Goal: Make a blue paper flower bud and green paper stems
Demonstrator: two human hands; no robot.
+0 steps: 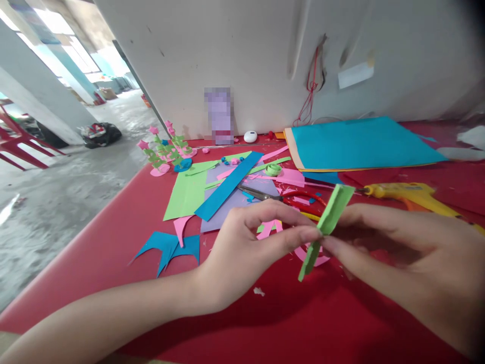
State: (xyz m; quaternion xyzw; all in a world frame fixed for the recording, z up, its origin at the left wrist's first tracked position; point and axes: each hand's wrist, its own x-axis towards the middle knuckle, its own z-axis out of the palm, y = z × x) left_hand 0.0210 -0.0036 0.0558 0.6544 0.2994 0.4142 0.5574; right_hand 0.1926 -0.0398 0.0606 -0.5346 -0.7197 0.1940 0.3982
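Both hands meet at a narrow, folded strip of light green paper held up over the table, right of centre. My left hand pinches it near its middle between thumb and forefinger. From the other side, my right hand grips the same spot with thumb and fingers; some of its fingers are hidden. The strip slants, its wider end up and its narrow end down. Behind the hands lie scissors with red handles, partly covered by the left hand, and a yellow glue gun.
Blue paper sheets are stacked at the back right. Green paper, a blue strip and pink scraps lie mid-table. Small paper flowers stand at the back left, near the edge of the red table. Blue offcuts lie nearer.
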